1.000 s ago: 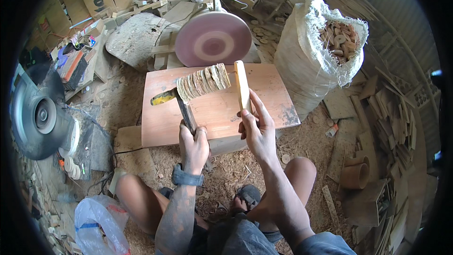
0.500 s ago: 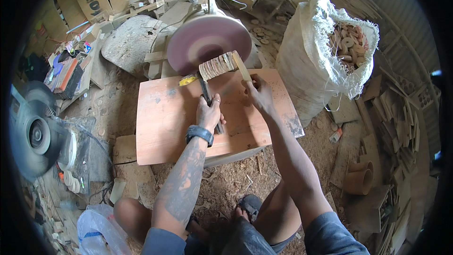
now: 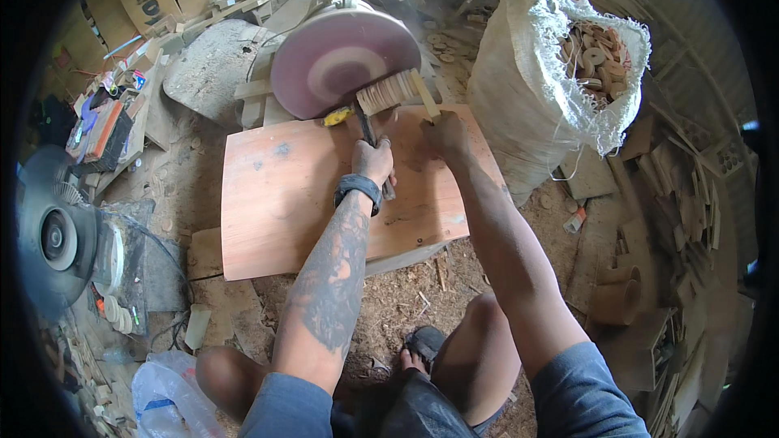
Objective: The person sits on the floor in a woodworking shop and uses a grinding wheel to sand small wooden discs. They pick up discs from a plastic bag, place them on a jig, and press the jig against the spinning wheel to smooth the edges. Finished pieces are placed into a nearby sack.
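Note:
My left hand (image 3: pixel 374 164) is wrapped round a dark bar (image 3: pixel 365 123) with its lower end sticking out below the fist. Closed on a pale wooden stick (image 3: pixel 425 97), my right hand (image 3: pixel 447 135) is to the right. Between bar and stick runs a row of thin wooden discs (image 3: pixel 388 92), packed side by side and smeared by motion. The row lies against or just before the lower right face of a large purple-brown sanding disc (image 3: pixel 284 65); contact is hard to tell. Below both hands spreads a reddish wooden board (image 3: pixel 276 211). Beside the bar's top is a yellow piece (image 3: pixel 337 117).
A white woven sack (image 3: pixel 519 97) full of small wooden rings (image 3: pixel 595 57) stands at the right. On the left are a fan (image 3: pixel 57 237) and a box of tools (image 3: pixel 101 134). Wood scraps (image 3: pixel 677 195) pile up along the right; sawdust covers the floor.
The row of discs has come closer to the sanding disc's face and now looks blurred, its edges smoother. Both hands have shifted slightly right in view, still gripping the bar and stick.

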{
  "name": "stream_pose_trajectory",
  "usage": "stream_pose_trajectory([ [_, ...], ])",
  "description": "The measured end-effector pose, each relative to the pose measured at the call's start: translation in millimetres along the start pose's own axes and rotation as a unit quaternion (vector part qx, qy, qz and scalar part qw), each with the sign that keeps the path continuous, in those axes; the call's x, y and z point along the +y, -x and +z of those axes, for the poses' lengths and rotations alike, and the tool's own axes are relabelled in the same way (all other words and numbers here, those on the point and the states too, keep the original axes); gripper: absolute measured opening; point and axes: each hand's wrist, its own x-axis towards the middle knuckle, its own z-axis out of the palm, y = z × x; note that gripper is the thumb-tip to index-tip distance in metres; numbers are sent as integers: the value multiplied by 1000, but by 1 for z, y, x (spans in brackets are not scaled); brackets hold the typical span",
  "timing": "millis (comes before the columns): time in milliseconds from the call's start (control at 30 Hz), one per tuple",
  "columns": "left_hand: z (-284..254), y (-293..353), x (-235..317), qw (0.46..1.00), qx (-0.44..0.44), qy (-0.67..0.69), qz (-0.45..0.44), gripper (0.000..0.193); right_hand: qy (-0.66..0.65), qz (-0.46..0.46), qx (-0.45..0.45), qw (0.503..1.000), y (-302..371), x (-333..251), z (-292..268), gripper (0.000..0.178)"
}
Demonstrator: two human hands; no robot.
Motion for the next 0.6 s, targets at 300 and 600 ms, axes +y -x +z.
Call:
stream_pose_trajectory([
  [300, 2, 2, 4, 999, 26, 8, -25, 26, 16, -98, 45, 994, -13, 7, 10, 39],
  [600, 3, 1, 6, 999, 21, 30, -34, 28, 10, -87, 30, 996, -18, -2, 5, 37],
])
